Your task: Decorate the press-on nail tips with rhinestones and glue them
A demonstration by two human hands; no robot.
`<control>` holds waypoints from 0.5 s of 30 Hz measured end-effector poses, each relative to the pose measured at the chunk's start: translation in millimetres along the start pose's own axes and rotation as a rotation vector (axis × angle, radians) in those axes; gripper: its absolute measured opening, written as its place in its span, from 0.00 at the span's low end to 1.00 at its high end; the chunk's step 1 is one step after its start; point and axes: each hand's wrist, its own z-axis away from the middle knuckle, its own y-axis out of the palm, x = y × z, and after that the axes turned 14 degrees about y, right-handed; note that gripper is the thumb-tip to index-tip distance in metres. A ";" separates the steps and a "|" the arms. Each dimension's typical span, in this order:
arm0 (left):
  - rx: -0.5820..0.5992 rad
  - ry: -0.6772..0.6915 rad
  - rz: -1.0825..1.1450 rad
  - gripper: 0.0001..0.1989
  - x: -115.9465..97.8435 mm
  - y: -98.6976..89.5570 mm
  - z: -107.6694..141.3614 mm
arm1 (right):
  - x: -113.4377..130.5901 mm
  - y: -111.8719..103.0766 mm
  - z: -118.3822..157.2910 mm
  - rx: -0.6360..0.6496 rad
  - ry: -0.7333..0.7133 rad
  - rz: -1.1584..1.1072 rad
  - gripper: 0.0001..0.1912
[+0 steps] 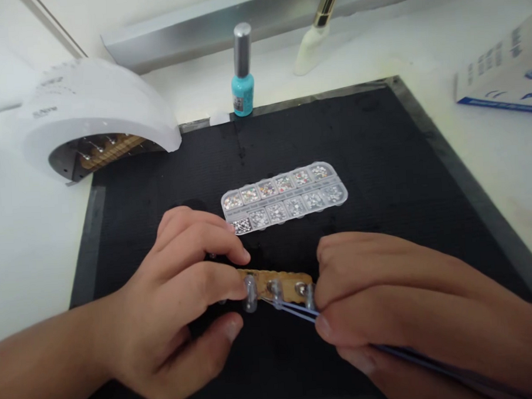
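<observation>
My left hand [186, 291] curls over the left end of a narrow wooden nail tip stand [289, 276], with its index fingertip against the stand and its thumb apart below. Clear false nail tips stand along it, one nail tip [250, 293] right beside the index finger. My right hand [384, 288] grips blue-purple tweezers [297, 311], whose points reach left to the stand's front edge between two nail tips. Whether the points hold anything is too small to tell. The stand's left end is hidden under my left hand. A clear rhinestone case [287, 194] with several compartments lies behind my hands.
A black mat [356, 142] covers the white table. At the back left stands a white nail lamp [98, 101] with another stand inside. Behind the case are a turquoise polish bottle [242, 94] and a gold-handled brush [318, 32]. A white-blue box [503, 74] sits at right.
</observation>
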 end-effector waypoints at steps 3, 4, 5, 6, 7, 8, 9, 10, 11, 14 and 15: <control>0.000 -0.004 0.007 0.12 0.2 0.8 -0.2 | 0.6 0.1 -0.3 -0.006 0.010 -0.003 0.11; -0.003 -0.003 0.008 0.12 0.2 1.0 -0.2 | 0.9 0.1 -0.1 -0.009 0.014 -0.001 0.10; -0.005 -0.002 0.011 0.11 0.2 1.2 -0.1 | 0.9 0.1 0.2 -0.010 0.017 0.000 0.10; -0.006 0.001 0.012 0.11 0.2 1.3 0.1 | 0.9 0.3 0.6 -0.013 0.018 0.001 0.10; -0.007 0.004 0.011 0.11 0.2 1.4 0.3 | 0.8 0.6 1.1 -0.015 0.017 -0.003 0.10; -0.008 0.009 0.008 0.11 0.2 1.3 0.6 | 0.8 1.0 1.8 -0.014 0.015 -0.009 0.09; -0.008 0.013 0.006 0.11 0.1 1.1 0.9 | 0.8 1.6 2.4 -0.013 0.015 -0.014 0.09; -0.009 0.013 0.003 0.11 0.1 0.9 1.3 | 0.9 2.2 3.1 -0.016 0.016 -0.019 0.09; -0.010 0.013 0.003 0.11 0.1 0.6 1.6 | 1.1 2.6 3.6 -0.024 0.020 -0.029 0.09; 0.000 0.023 0.004 0.11 0.3 -0.1 1.9 | 2.1 1.4 3.8 -0.051 0.037 -0.071 0.08; 0.009 0.028 0.002 0.11 0.4 0.0 1.7 | 2.6 -0.1 3.4 -0.055 0.040 -0.085 0.08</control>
